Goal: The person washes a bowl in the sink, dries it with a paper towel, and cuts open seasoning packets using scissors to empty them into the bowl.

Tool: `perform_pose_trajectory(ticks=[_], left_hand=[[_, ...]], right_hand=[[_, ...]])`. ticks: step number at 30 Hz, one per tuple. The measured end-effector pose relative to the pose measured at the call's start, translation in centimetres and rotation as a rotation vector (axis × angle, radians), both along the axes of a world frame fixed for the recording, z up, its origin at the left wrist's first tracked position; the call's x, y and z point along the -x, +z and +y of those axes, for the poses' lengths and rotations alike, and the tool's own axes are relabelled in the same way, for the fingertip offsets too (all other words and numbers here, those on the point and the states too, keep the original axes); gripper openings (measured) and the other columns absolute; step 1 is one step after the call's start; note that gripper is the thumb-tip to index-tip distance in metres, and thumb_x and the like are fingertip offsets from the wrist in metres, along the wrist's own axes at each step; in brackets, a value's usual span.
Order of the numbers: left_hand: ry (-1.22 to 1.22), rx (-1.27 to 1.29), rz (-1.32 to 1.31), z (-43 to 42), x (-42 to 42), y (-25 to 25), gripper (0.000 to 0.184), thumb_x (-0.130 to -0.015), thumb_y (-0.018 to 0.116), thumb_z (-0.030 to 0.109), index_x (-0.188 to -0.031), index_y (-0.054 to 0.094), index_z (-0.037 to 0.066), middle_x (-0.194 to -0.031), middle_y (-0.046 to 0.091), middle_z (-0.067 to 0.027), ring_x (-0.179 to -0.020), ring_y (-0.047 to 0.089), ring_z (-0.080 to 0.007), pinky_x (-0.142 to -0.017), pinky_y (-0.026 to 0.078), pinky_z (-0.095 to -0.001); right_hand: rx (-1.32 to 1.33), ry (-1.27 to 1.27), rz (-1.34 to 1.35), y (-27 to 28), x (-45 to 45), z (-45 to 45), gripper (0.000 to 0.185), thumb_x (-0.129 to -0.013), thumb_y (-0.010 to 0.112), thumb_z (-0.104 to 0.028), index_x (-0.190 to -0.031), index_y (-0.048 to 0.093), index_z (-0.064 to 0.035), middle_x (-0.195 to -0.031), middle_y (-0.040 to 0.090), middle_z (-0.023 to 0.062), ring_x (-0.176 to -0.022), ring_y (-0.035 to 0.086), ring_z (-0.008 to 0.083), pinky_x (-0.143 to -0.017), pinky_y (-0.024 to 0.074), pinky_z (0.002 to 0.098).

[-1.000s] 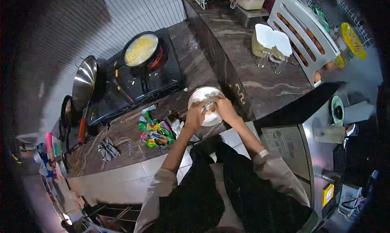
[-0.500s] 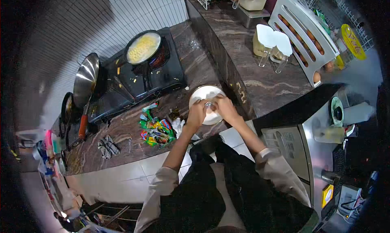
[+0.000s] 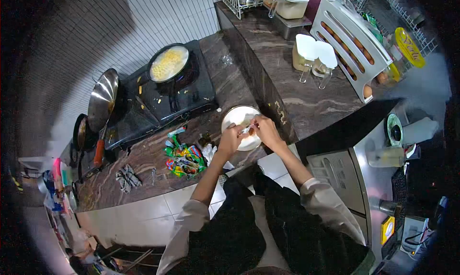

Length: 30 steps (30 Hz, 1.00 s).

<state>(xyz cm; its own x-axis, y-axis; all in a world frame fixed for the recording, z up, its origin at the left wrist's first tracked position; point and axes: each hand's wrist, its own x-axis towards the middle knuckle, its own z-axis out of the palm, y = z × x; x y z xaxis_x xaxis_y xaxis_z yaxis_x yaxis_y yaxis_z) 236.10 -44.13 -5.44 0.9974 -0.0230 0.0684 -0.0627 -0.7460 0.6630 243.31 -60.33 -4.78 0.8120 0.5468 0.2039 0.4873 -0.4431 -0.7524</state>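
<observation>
Over a white plate on the counter, both hands pinch a small, shiny, see-through packet. My left hand grips its left end, with the fingers closed. My right hand is closed on the other end, thumb and fingers pressed together. Something brownish shows just below the packet; whether it is inside the packet or on the plate I cannot tell. The fingers hide part of the plate.
Left of the plate lie crumpled colourful wrappers and a checked cloth. A pan of yellowish food sits on the black stove, beside a steel wok. White-lidded containers and an egg rack stand on the raised ledge.
My fingertips have moved slightly apart, and more of the packet shows between them. The whole view has shifted a little; both hands stay over the plate.
</observation>
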Motion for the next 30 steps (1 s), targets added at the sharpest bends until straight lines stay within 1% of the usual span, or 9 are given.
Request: perform_pose_trajectory(ticks=[5,8,11,12,15,19,23,28,30], left_hand=[[0.09,0.049,0.014,0.9,0.5,0.0,0.018,-0.077,0.061,0.015,-0.09,0.063,0.002,-0.083,0.059,-0.0207,-0.075,0.057,-0.0382,-0.068,0.046,-0.0436],[0.202,-0.055,-0.143,0.9,0.7,-0.2,0.017,-0.078,0.06,0.018,-0.084,0.063,0.003,-0.084,0.059,-0.0199,-0.074,0.058,-0.0369,-0.067,0.047,-0.0432],[0.186,-0.107,-0.251,1.2,0.2,-2.0,0.016,-0.078,0.06,0.019,-0.081,0.062,0.004,-0.081,0.059,-0.0198,-0.073,0.058,-0.0366,-0.066,0.047,-0.0431],[0.177,-0.132,-0.304,1.3,0.0,-2.8,0.016,-0.078,0.06,0.02,-0.08,0.062,0.004,-0.08,0.06,-0.0197,-0.072,0.059,-0.0365,-0.065,0.048,-0.0431],[0.201,-0.143,-0.276,0.9,-0.3,-2.6,0.015,-0.078,0.059,0.019,-0.078,0.062,0.004,-0.077,0.06,-0.0197,-0.07,0.059,-0.0364,-0.064,0.048,-0.0429],[0.221,-0.159,-0.159,0.2,-0.4,-1.5,0.013,-0.078,0.057,0.016,-0.077,0.061,0.004,-0.074,0.059,-0.02,-0.067,0.059,-0.0364,-0.061,0.048,-0.043],[0.237,-0.107,-0.136,-0.3,-0.5,-1.1,0.012,-0.078,0.056,0.014,-0.075,0.061,0.003,-0.072,0.059,-0.0203,-0.065,0.059,-0.0363,-0.06,0.047,-0.0435],[0.172,-0.117,-0.146,-0.3,-0.8,-1.5,0.015,-0.079,0.054,0.012,-0.071,0.06,0.001,-0.069,0.059,-0.0204,-0.065,0.059,-0.0361,-0.06,0.047,-0.0443],[0.186,-0.112,-0.178,-0.4,-1.0,-2.4,0.015,-0.079,0.054,0.01,-0.07,0.06,0.0,-0.068,0.059,-0.0205,-0.065,0.059,-0.0362,-0.059,0.047,-0.044]], right_hand=[[0.035,-0.054,-0.086,-1.0,-0.1,-0.1,0.008,-0.076,0.058,-0.007,-0.083,0.059,-0.0024,-0.082,0.059,0.0196,-0.075,0.059,0.0367,-0.064,0.047,0.043],[0.105,-0.061,-0.178,-0.7,0.3,0.0,0.011,-0.075,0.061,-0.009,-0.084,0.062,-0.0035,-0.081,0.06,0.0189,-0.073,0.06,0.0358,-0.064,0.0479,0.0428],[0.326,-0.092,-0.095,0.9,0.8,0.2,0.018,-0.073,0.063,-0.011,-0.09,0.064,-0.0059,-0.08,0.061,0.0181,-0.07,0.06,0.0358,-0.062,0.0488,0.0427],[0.326,-0.09,-0.098,0.7,0.8,0.2,0.018,-0.073,0.063,-0.011,-0.09,0.064,-0.0059,-0.08,0.061,0.0181,-0.07,0.06,0.0358,-0.062,0.0488,0.0427],[0.216,-0.092,-0.082,-0.2,0.7,0.2,0.012,-0.074,0.062,-0.012,-0.081,0.061,-0.0015,-0.07,0.059,0.0172,-0.07,0.059,0.0348,-0.06,0.047,0.0429],[0.203,-0.061,-0.13,-1.1,0.6,0.3,0.015,-0.074,0.061,-0.011,-0.087,0.063,-0.0036,-0.071,0.06,0.0203,-0.069,0.061,0.0355,-0.06,0.0487,0.0424],[0.064,-0.1,-0.167,-1.5,0.8,0.7,0.011,-0.075,0.06,-0.009,-0.081,0.061,-0.0005,-0.065,0.058,0.0209,-0.068,0.06,0.0361,-0.06,0.0484,0.0433],[0.174,-0.084,-0.111,-1.1,1.0,0.3,0.009,-0.075,0.058,-0.006,-0.08,0.059,0.0015,-0.072,0.059,0.0223,-0.07,0.06,0.0376,-0.061,0.0482,0.0441],[0.219,-0.078,-0.071,-1.1,0.8,0.2,0.012,-0.075,0.058,-0.005,-0.085,0.06,0.0014,-0.073,0.059,0.0224,-0.07,0.059,0.0377,-0.061,0.0469,0.0442]])
